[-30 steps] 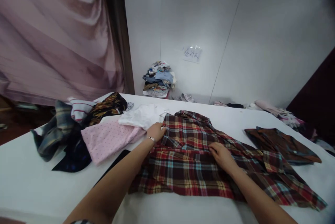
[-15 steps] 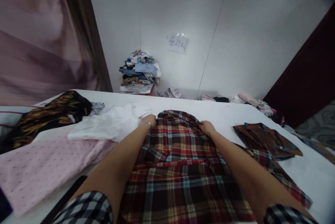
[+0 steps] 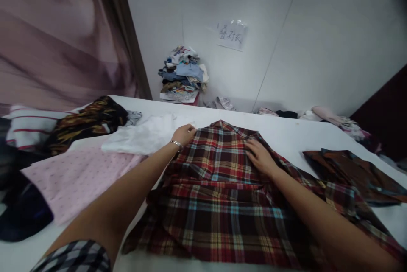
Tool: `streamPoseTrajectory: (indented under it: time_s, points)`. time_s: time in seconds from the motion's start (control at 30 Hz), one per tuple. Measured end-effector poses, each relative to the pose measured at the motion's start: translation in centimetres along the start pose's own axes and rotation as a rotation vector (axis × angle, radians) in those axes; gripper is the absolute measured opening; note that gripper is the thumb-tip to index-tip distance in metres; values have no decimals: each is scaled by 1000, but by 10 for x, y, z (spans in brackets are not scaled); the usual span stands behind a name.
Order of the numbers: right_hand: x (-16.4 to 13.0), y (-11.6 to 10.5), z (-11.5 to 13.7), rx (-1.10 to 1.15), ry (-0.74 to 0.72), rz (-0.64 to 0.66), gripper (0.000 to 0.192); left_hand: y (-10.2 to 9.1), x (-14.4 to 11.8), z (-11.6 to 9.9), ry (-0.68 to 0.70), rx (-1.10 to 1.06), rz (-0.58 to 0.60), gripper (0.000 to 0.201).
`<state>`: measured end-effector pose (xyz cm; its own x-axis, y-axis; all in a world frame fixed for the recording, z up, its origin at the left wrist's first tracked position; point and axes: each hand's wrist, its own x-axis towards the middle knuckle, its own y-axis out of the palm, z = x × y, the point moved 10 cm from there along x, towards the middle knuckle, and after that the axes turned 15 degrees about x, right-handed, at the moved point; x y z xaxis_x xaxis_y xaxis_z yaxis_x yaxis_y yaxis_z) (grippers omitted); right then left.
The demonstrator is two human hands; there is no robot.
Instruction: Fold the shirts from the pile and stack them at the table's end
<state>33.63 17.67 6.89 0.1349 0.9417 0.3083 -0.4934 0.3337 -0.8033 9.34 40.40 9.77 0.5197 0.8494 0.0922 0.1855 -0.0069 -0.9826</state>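
A plaid shirt (image 3: 219, 204) in dark red, brown, yellow and blue lies spread on the white table (image 3: 280, 132), collar end away from me and its back facing up. My left hand (image 3: 185, 135) pinches the cloth at the left shoulder, beside the collar; a bracelet circles that wrist. On the right shoulder area my right hand (image 3: 260, 156) rests flat, fingers extended and a little apart. One sleeve of the shirt stretches out to the right, partly under my right forearm. Some creases cross the middle of the back.
Left of the shirt lie a white garment (image 3: 140, 136), a pink dotted cloth (image 3: 85, 178) and a black-and-gold patterned garment (image 3: 92, 121). A folded brown garment (image 3: 352, 174) sits on the right. Behind the table rises a clothes stack (image 3: 184, 74), and a paper sign (image 3: 232, 35) hangs on the wall.
My right hand has let go of the collar edge and now lies flat on the shirt. The collar has flattened to a peak. The view has shifted left.
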Motion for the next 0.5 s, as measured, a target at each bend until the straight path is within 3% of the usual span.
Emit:
streamPoseTrajectory:
  time_s: [0.1, 0.17, 0.33, 0.4, 0.5]
  points:
    - [-26, 46, 19, 31, -26, 214, 48, -10, -43, 27, -59, 28, 44, 38]
    - [-35, 61, 20, 3, 36, 285, 49, -8, -74, 35, -71, 42, 85, 37]
    - [-37, 51, 38, -28, 119, 277, 53, 0, -125, 42, -133, 69, 96, 42]
    - [-44, 45, 54, 4, 105, 245, 54, 4, -134, 50, -204, 91, 113, 49]
    - [-68, 56, 71, 63, 116, 301, 52, 14, -140, 49, -218, 57, 167, 44]
